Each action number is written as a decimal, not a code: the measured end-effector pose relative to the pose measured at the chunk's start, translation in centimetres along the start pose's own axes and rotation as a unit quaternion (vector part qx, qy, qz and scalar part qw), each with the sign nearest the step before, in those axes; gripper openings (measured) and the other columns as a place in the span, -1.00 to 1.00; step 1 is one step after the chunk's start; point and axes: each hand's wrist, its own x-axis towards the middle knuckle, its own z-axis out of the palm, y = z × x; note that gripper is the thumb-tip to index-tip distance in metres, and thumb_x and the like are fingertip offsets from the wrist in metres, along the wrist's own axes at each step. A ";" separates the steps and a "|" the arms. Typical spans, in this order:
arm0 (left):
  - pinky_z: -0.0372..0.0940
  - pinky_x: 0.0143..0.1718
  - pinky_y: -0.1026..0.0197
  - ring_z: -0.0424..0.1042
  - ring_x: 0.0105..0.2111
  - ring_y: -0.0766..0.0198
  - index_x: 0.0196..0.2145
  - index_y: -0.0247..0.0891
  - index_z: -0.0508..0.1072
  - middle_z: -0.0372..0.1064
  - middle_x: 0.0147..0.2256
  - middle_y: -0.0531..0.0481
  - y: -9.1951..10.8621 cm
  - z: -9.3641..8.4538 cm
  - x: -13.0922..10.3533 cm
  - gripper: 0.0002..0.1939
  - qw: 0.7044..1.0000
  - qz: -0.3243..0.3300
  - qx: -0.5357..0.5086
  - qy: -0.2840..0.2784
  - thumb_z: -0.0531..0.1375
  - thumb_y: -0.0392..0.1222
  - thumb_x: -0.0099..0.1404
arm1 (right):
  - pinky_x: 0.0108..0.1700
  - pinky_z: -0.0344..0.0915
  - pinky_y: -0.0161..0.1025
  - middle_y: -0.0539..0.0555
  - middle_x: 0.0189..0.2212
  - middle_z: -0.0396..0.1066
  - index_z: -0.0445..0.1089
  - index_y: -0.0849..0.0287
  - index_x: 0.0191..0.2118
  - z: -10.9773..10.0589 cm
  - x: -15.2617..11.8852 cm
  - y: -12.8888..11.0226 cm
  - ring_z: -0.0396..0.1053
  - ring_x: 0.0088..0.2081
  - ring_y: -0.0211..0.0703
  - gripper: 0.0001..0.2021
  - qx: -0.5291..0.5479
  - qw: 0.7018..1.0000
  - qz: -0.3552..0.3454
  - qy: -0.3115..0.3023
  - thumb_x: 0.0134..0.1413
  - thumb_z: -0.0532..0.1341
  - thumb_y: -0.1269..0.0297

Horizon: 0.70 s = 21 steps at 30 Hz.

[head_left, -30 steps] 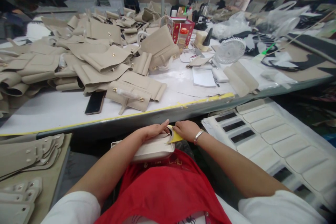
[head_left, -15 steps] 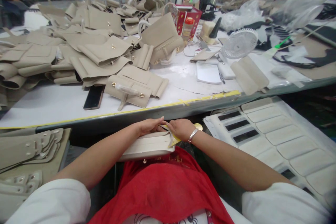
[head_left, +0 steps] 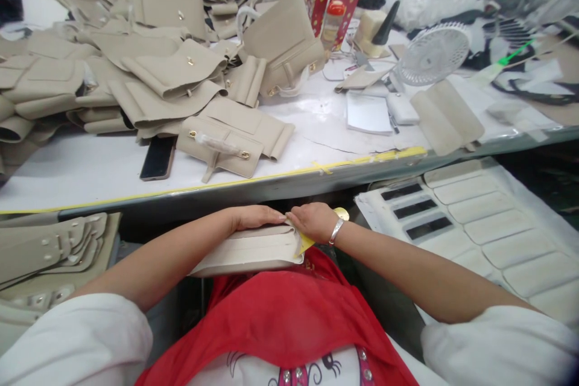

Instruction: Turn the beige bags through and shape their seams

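Note:
A cream, box-shaped leather bag body [head_left: 253, 251] rests on my lap at the table's front edge. My left hand [head_left: 259, 217] lies along its far upper edge, fingers together and pressed on it, fingertips meeting the other hand. At the bag's right-hand corner, my right hand [head_left: 314, 221] is closed, pinching the edge. A flat yellow piece [head_left: 307, 243] shows below the right hand, and a rounded yellow end [head_left: 341, 213] sticks out behind it near the bracelet. What joins these under the palm is hidden.
Beige bag parts [head_left: 154, 78] pile up on the white table [head_left: 90, 175], beside a phone [head_left: 157, 158]. Notepad [head_left: 368, 113], small fan [head_left: 434, 54] and red paper bag [head_left: 346, 24] stand right. Cream panels [head_left: 493, 217] lie low right, strap pieces [head_left: 49, 247] low left.
The left hand's fingers have come down flatter onto the bag's edge, and its raised fingertip has lowered beside my right hand. The view has tilted slightly downward.

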 end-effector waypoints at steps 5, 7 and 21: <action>0.12 -0.06 0.21 0.31 -0.17 0.18 -0.28 -0.24 0.51 0.44 -0.22 0.02 0.5 0.5 -0.4 -0.65 1.000 -0.007 -0.025 0.011 0.08 0.05 0.17 | -0.34 0.15 -0.27 0.12 -0.36 0.45 0.34 0.16 -0.31 0.0 -0.1 -0.3 0.39 -0.32 -0.11 -0.49 0.000 1.000 -0.003 -0.004 0.23 -0.28 0.06; 0.12 -0.07 0.20 0.31 -0.19 0.18 -0.31 -0.22 0.51 0.45 -0.26 0.03 0.8 0.6 -0.5 -0.66 1.000 -0.009 -0.023 0.006 0.11 0.06 0.14 | -0.34 0.15 -0.27 0.11 -0.36 0.45 0.34 0.16 -0.31 0.0 -0.1 -0.4 0.39 -0.31 -0.11 -0.50 -0.004 1.000 -0.009 -0.008 0.24 -0.28 0.06; 0.03 0.04 0.24 0.23 0.00 0.15 -0.03 -0.17 0.38 0.31 0.00 0.04 0.2 0.0 -4.1 -0.51 0.999 -0.040 0.023 -0.014 0.03 0.14 0.19 | -0.34 0.16 -0.27 0.09 -0.32 0.44 0.34 0.15 -0.27 -0.8 2.6 -2.2 0.39 -0.28 -0.11 -0.54 -0.018 0.993 -0.112 -0.010 0.23 -0.23 0.07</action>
